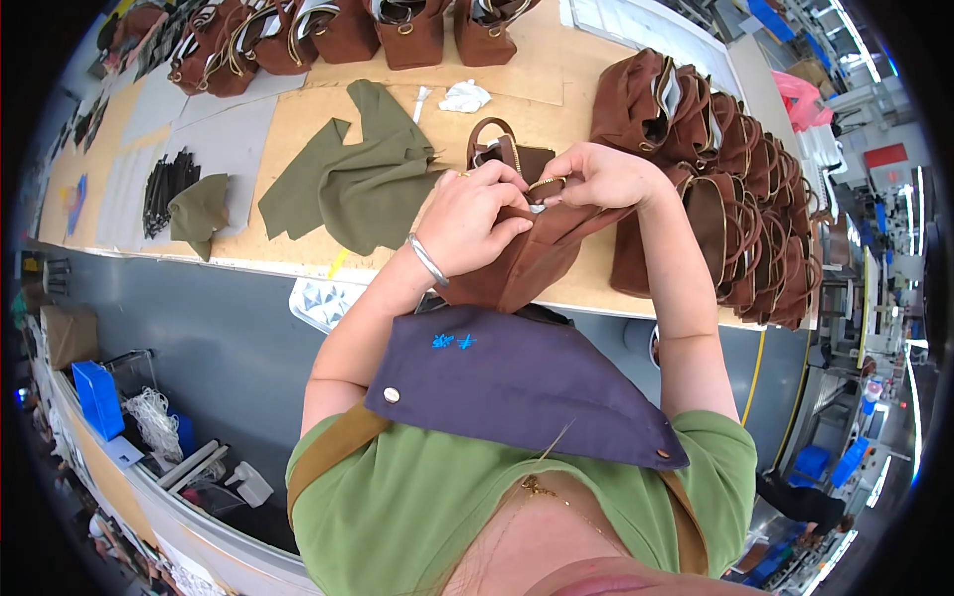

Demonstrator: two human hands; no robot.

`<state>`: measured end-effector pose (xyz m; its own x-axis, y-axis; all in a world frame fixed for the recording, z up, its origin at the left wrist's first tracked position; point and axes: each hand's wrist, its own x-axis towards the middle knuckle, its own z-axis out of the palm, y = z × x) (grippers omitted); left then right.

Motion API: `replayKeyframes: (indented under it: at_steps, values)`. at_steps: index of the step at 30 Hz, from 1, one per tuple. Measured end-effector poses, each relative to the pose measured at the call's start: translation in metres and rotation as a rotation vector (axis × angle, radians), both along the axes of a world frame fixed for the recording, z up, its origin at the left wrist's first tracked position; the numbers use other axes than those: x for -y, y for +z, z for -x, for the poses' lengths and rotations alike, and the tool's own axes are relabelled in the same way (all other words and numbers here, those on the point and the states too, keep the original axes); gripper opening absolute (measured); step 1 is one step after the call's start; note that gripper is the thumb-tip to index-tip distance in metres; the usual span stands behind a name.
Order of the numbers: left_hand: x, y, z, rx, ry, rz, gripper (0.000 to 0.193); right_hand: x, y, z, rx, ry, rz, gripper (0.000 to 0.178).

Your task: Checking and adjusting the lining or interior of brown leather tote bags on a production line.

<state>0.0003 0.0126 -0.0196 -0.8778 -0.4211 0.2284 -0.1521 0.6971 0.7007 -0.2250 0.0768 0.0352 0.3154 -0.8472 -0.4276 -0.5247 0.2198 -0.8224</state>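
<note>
Inspected at a wooden worktable in a workshop. Found pinching gold-toothed zip between thumb and index finger of right hand, tips together. Found curled on rim of brown bag with left hand, seemingly clamped. Located bag at twelve o'clock from apron, over near edge of table. Judged to be handling zip edge at bag mouth; judged to call next for steady left hold, firm right pinch. Noted inside mouth: small white piece; deeper contents hidden. Noted green cloth at nine o'clock of bag. Counted as containers: stacked bags at two to three o'clock, showing white material within; far bags towards eleven, also showing white.
</note>
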Motion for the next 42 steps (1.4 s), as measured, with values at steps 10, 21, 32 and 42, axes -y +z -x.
replayKeyframes:
  at_steps: [10,21,32,42]
  values:
    - [-0.001,-0.007,0.001,-0.030,0.027,-0.054,0.014,0.004,-0.001,0.003,-0.068,0.040,-0.116,0.026]
    - [-0.006,-0.007,0.001,-0.033,0.053,-0.093,0.014,0.008,-0.008,0.004,-0.026,0.088,-0.062,0.026]
    - [-0.007,-0.008,0.001,-0.026,0.107,-0.142,0.016,0.005,-0.002,0.002,0.095,0.091,-0.100,0.019]
    - [-0.013,-0.007,0.001,-0.003,0.187,-0.135,0.016,0.001,-0.006,0.000,0.180,0.038,-0.084,0.019]
